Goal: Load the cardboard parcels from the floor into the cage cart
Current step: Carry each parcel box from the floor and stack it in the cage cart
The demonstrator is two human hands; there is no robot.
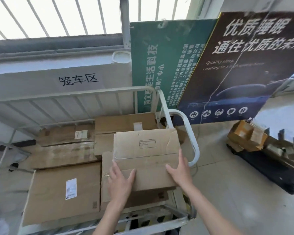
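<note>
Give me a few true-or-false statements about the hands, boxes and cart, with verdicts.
1. The left hand and right hand both touch the top box. True.
2. That box lies on the floor. False: it rests on other boxes in the cart.
3. More parcels sit outside the cart, to the right. True.
4. The sign behind the cart is red. False: it is green.

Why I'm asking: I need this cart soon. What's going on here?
A person is loading the cart. The left hand and right hand rest on a parcel that lies atop the stack already inside, at the cart's right side. More parcels sit outside, to the right.
</note>
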